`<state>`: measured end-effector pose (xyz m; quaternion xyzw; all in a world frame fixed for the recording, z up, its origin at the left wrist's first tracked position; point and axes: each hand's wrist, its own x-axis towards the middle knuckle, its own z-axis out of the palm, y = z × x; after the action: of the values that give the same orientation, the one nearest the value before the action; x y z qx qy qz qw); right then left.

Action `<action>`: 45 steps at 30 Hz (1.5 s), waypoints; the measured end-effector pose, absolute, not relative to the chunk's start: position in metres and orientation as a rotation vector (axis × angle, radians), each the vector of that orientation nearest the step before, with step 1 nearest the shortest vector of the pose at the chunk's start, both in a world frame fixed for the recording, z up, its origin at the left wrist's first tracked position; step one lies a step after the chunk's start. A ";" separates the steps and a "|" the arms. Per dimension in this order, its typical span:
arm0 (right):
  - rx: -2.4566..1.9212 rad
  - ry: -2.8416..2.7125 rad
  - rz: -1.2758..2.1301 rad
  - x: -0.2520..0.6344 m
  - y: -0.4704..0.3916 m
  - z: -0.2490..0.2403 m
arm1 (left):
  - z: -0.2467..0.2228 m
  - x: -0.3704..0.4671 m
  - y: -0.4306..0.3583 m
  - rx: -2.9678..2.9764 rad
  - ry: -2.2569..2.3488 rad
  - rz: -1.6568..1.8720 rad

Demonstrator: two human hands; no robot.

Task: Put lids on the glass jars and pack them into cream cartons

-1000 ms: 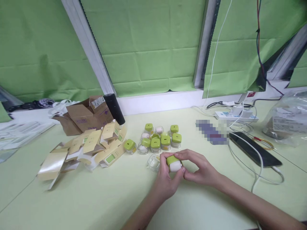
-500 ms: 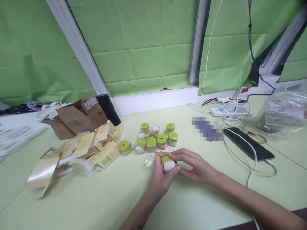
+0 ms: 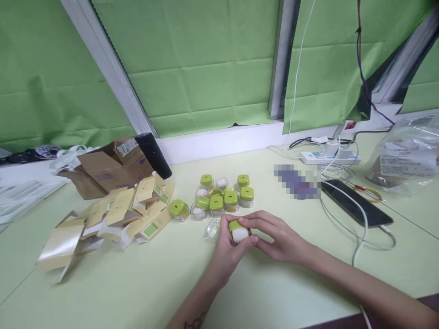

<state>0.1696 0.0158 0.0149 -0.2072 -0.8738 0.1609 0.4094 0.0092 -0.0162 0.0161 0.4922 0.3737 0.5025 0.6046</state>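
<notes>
Both hands are closed round one small green lid (image 3: pixel 235 225) with a white rounded piece (image 3: pixel 240 235) set in its underside, held just above the table. My left hand (image 3: pixel 229 244) grips it from the left, thumb along the near side. My right hand (image 3: pixel 274 232) holds its right side, fingers over the top and thumb tip at the near corner. Beside my left hand lies a clear plastic cup (image 3: pixel 212 229), partly hidden by the fingers. Behind the hands stand several clear containers with green slotted lids (image 3: pixel 231 198), and white rounded pieces (image 3: pixel 221 183) sit among them.
Opened cream cartons (image 3: pixel 120 205) are heaped at the left, before a brown cardboard box (image 3: pixel 106 171) and a black cylinder (image 3: pixel 153 155). At the right lie a phone (image 3: pixel 356 203) with a white cable, a power strip (image 3: pixel 329 158) and a clear plastic bag (image 3: pixel 404 155).
Both hands stay closed on the green lid, with only a slight shift of it and the fingers. The view has moved a little; the containers stand as before.
</notes>
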 end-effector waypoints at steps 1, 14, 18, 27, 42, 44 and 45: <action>-0.524 -2.202 0.410 0.170 0.016 0.015 | 0.016 0.009 -0.016 1.130 0.862 1.164; -0.743 -1.956 0.713 0.170 0.015 0.029 | 0.035 0.005 -0.012 0.855 0.532 1.136; -0.703 -2.025 0.532 0.170 0.016 0.027 | 0.030 0.007 -0.012 0.868 0.621 1.117; -0.696 -2.117 0.540 0.164 0.004 0.035 | 0.020 0.010 -0.015 0.773 0.642 1.021; -0.506 -2.287 0.500 0.173 0.007 0.047 | 0.016 0.002 -0.014 0.957 0.559 0.924; -0.504 -2.317 0.441 0.172 0.006 0.044 | 0.018 0.002 -0.014 0.951 0.565 0.942; -0.513 -2.326 0.415 0.170 0.005 0.043 | 0.018 0.002 -0.015 0.946 0.574 0.948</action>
<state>0.1703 0.0054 0.0427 -0.1985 -0.8997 0.1605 0.3540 0.0019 -0.0146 0.0177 0.4324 0.2622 0.4332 0.7461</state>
